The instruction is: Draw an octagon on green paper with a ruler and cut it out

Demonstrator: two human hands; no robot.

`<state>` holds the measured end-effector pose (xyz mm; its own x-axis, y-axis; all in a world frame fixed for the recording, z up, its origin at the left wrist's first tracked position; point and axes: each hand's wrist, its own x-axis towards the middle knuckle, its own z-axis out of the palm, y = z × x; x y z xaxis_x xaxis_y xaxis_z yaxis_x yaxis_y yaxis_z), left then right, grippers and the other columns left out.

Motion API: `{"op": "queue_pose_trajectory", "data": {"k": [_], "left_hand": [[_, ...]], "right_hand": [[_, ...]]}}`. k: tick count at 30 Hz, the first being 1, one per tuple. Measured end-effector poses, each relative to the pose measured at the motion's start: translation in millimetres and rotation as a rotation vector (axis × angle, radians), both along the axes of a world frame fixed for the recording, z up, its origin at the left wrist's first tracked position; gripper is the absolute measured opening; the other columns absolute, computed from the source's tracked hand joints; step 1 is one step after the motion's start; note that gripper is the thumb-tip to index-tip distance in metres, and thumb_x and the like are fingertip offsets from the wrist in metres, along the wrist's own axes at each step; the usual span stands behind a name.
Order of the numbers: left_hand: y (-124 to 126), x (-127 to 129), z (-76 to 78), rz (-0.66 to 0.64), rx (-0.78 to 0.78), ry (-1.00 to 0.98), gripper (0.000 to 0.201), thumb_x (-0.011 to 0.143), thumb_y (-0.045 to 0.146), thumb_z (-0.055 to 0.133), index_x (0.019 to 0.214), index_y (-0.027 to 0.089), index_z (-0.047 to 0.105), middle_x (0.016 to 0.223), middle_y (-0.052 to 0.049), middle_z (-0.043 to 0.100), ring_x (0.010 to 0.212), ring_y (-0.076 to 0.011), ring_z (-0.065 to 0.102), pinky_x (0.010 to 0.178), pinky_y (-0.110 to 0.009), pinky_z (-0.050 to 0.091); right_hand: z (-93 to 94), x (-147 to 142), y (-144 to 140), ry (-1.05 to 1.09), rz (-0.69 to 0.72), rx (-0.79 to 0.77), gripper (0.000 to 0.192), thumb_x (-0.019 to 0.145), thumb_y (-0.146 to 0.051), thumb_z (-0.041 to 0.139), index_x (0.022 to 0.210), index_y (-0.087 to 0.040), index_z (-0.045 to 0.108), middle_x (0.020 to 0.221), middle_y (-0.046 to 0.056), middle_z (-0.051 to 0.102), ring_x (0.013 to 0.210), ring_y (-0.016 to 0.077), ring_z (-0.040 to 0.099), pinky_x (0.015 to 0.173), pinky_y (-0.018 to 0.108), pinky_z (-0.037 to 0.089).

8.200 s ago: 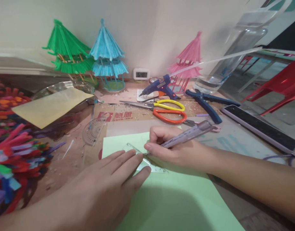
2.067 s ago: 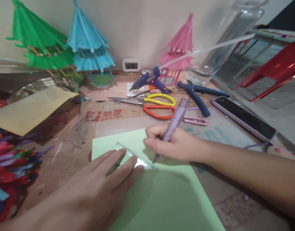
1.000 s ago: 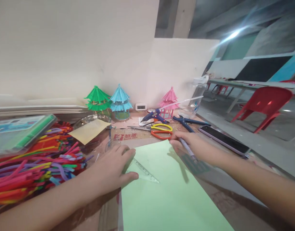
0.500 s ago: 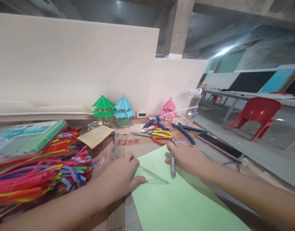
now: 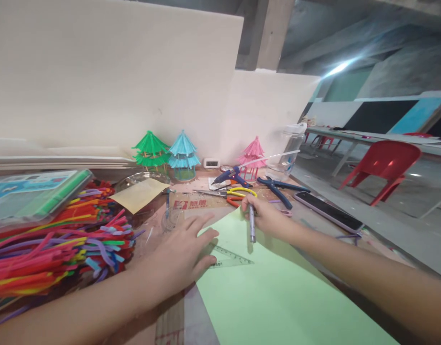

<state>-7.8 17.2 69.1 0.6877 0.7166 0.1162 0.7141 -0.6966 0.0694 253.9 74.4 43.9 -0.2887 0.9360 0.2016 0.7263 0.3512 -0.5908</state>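
A light green sheet of paper (image 5: 274, 297) lies on the table in front of me. A clear triangular ruler (image 5: 229, 257) rests on its near left part. My left hand (image 5: 182, 247) lies flat, fingers spread, over the ruler's left end and the paper's edge. Held in my right hand (image 5: 265, 218) at the paper's far corner is a purple pen (image 5: 251, 225), tip pointing down toward the paper, right of the ruler.
A heap of coloured pipe cleaners (image 5: 58, 249) fills the left side. Behind the paper lie scissors (image 5: 235, 194), a blue glue gun (image 5: 231, 176), blue pliers (image 5: 278, 189) and a phone (image 5: 328, 218). Green (image 5: 150, 151), blue (image 5: 183, 153) and pink (image 5: 253, 155) paper pagodas stand by the wall. A clear protractor (image 5: 172, 220) lies near my left hand.
My head has lifted, so the view now takes in the wall and room. My right hand has raised the pen off the line beside the ruler and moved back to the paper's far corner. My left hand's fingers have spread.
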Motion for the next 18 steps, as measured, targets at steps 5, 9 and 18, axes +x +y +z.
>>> {"op": "queue_pose_trajectory", "data": {"k": [5, 9, 18], "left_hand": [[7, -5, -7.5, -0.114, -0.016, 0.003, 0.030, 0.092, 0.005, 0.052, 0.110, 0.022, 0.069, 0.118, -0.006, 0.072, 0.113, -0.0255, 0.065, 0.101, -0.042, 0.050], [3, -4, -9.1, -0.133, -0.013, -0.006, 0.032, 0.092, 0.003, 0.052, 0.113, 0.022, 0.067, 0.121, -0.006, 0.072, 0.111, -0.0242, 0.066, 0.098, -0.039, 0.051], [8, -3, -15.0, -0.198, 0.011, 0.064, 0.011, 0.095, 0.024, 0.065, 0.106, 0.022, 0.066, 0.100, -0.007, 0.069, 0.093, -0.0273, 0.066, 0.081, -0.039, 0.053]], "right_hand": [[3.4, 9, 10, -0.006, 0.068, 0.004, 0.026, 0.066, -0.001, 0.049, 0.080, -0.023, 0.049, 0.065, -0.006, 0.048, 0.063, 0.0163, 0.048, 0.060, 0.027, 0.034], [10.6, 19, 20, -0.025, 0.119, 0.027, 0.018, 0.080, -0.003, 0.054, 0.084, -0.020, 0.055, 0.071, -0.004, 0.053, 0.068, 0.0152, 0.052, 0.065, 0.027, 0.041], [23.0, 22, 33, -0.034, 0.172, 0.018, 0.022, 0.076, 0.000, 0.052, 0.080, -0.021, 0.056, 0.068, -0.005, 0.052, 0.067, 0.0144, 0.052, 0.063, 0.025, 0.041]]}}
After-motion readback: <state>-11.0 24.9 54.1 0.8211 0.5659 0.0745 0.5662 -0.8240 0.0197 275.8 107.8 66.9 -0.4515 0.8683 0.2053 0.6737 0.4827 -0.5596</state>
